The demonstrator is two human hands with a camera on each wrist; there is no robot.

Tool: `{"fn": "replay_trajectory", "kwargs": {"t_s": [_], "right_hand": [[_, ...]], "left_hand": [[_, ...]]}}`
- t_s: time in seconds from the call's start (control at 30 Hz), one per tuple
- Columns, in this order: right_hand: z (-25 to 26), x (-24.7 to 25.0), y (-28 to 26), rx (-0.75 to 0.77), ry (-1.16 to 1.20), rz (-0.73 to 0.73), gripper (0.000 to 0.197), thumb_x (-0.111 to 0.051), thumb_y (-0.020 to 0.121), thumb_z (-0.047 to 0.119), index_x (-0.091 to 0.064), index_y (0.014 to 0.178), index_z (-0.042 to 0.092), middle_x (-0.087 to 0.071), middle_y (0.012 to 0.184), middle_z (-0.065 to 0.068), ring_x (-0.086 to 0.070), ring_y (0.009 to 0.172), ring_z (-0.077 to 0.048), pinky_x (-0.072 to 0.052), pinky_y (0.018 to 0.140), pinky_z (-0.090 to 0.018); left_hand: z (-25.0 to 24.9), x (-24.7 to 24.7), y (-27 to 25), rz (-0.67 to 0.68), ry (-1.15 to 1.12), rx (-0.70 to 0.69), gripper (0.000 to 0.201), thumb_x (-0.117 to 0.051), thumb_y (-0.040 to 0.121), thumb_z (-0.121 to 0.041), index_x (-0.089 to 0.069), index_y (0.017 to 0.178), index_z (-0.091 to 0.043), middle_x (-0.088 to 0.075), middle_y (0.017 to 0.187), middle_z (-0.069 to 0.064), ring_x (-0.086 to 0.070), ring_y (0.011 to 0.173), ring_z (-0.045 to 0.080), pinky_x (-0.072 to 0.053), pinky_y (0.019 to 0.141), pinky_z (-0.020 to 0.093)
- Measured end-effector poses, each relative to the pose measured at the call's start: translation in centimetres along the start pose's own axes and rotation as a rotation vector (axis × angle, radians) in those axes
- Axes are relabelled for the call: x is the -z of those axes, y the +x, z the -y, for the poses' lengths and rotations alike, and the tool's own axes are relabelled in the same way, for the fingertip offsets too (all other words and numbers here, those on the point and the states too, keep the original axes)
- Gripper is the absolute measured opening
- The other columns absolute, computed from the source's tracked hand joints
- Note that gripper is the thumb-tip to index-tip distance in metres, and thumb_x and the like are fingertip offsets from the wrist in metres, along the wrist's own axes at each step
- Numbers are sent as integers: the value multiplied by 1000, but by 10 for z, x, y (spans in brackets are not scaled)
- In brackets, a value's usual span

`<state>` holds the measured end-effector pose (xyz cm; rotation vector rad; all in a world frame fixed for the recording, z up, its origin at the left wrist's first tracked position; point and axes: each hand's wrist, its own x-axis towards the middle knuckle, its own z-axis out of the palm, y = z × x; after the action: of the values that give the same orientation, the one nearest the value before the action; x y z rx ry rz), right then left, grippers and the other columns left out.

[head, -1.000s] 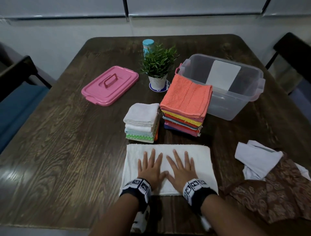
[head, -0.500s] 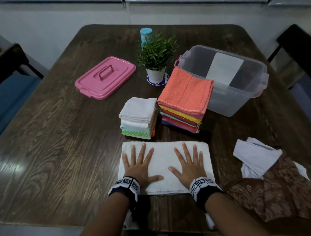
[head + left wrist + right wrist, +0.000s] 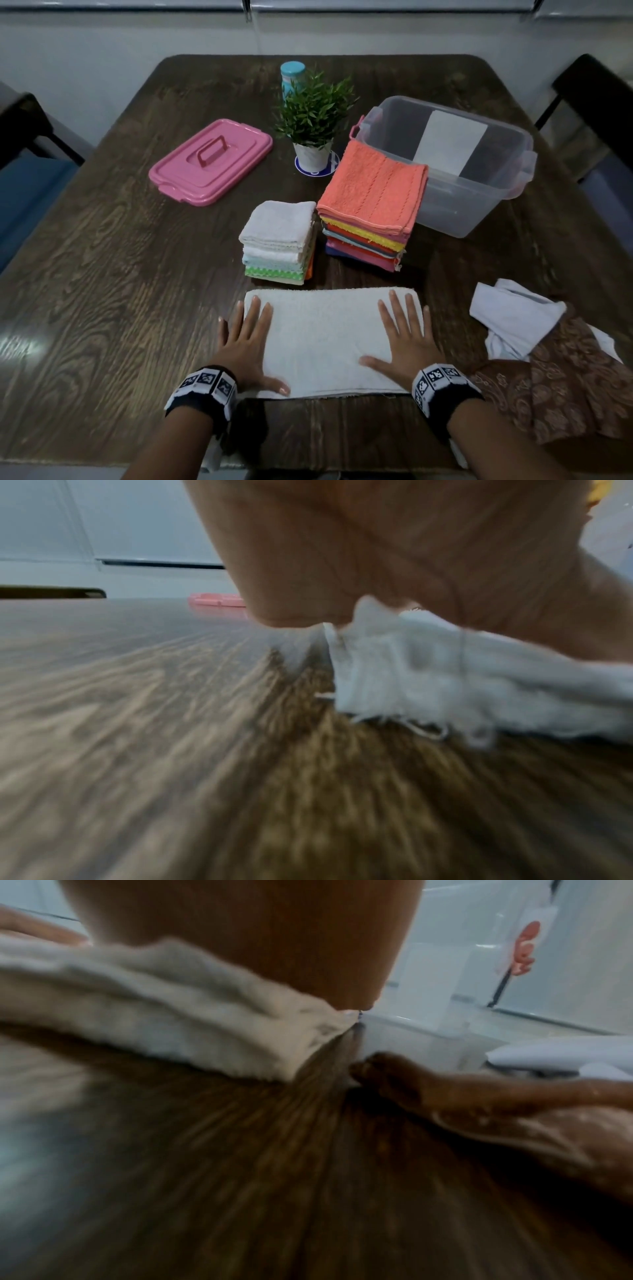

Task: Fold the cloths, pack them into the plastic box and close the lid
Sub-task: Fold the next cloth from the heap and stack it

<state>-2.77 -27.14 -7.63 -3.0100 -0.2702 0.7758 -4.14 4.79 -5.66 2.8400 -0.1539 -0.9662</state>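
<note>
A white towel (image 3: 325,342) is pressed flat on the wooden table (image 3: 102,274) by the left hand (image 3: 245,346) and right hand (image 3: 407,339), fingers spread, at opposite ends. The plastic box (image 3: 479,202) is seen open beyond two folded stacks, its pink lid (image 3: 210,161) set apart.

Under our flat palms, a nubby matt terry towel (image 3: 325,339) on glossy grained wood table (image 3: 102,291); beyond our fingertips, clear smooth plastic box (image 3: 479,205) and glossy pink plastic lid (image 3: 212,161).

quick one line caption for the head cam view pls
Both hands, left and right, press a white towel flat on the table beside two folded stacks.
</note>
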Motion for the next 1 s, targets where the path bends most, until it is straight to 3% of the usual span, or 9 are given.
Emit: {"fn": "replay_trajectory", "kwargs": {"t_s": [0.1, 0.27, 0.4, 0.47, 0.57, 0.7, 0.83, 0.9, 1.0], "right_hand": [[-3, -11, -2, -26, 45, 88, 115, -22, 70, 96, -20, 152, 15, -10, 161, -13, -9, 145, -39, -5, 111, -53], [-7, 2, -6, 50, -3, 70, 120, 0, 47, 100, 46, 133, 29, 55, 139, 1, 46, 132, -29, 34, 102, -47], [-10, 19, -8, 70, -19, 110, 115, -1, 42, 99, 47, 126, 37, 56, 137, 4, 47, 131, -27, 23, 111, -51], [-12, 23, -12, 77, -28, 106, 115, 4, 40, 99, 47, 127, 37, 56, 137, 5, 47, 131, -27, 21, 113, -52], [-12, 18, -18, 45, -19, 122, 116, 6, 42, 97, 44, 131, 34, 58, 134, 4, 46, 131, -28, 19, 114, -53], [-9, 10, -26, -25, -5, 180, 123, 6, 42, 98, 34, 142, 32, 57, 135, 3, 43, 133, -29, 19, 113, -54], [2, 16, -27, -76, 26, 124, 109, -33, 77, 85, 25, 148, 27, 47, 146, -1, 39, 137, -32, 19, 114, -54], [6, 18, -26, -77, 38, 104, 108, -24, 75, 88, 23, 149, 26, 44, 148, -1, 38, 138, -32, 17, 115, -53], [7, 15, -30, -82, 44, 159, 130, 18, 37, 95, 26, 147, 27, 50, 140, 2, 34, 140, -32, 16, 114, -53]], "left_hand": [[2, -11, -4, -25, -62, 51, 147, -46, 45, -98, 44, 132, -22, 52, 141, -2, 43, 133, 26, 19, 112, 54], [7, -15, -3, -12, -2, 75, 145, -44, 43, -98, 47, 129, -24, 53, 138, 0, 42, 133, 28, 17, 113, 56], [6, -11, -4, -126, -63, 102, 143, -46, 50, -95, 30, 145, -21, 37, 151, 3, 25, 143, 28, 6, 116, 53], [7, -12, -7, -280, -173, 170, 127, -50, 62, -88, 6, 153, -19, 7, 160, 6, -2, 147, 31, -11, 117, 49], [11, -14, -8, -458, -318, 306, 94, -59, 71, -74, -35, 138, -13, -37, 140, 14, -35, 129, 31, -31, 108, 41], [5, -17, -12, -382, -470, 410, 61, -70, 77, -53, -45, 117, -14, -54, 116, 7, -53, 109, 26, -44, 89, 37], [-2, -10, -12, -301, -657, 503, 37, -70, 82, -41, -50, 101, -16, -65, 97, 5, -58, 83, 22, -46, 72, 32], [-2, -8, -8, -232, -649, 480, 34, -65, 86, -39, -56, 106, -13, -66, 105, 9, -60, 89, 26, -45, 74, 31], [0, -5, -5, -207, -706, 429, 31, -63, 88, -34, -58, 107, -10, -65, 101, 9, -59, 89, 28, -46, 78, 33]]}}
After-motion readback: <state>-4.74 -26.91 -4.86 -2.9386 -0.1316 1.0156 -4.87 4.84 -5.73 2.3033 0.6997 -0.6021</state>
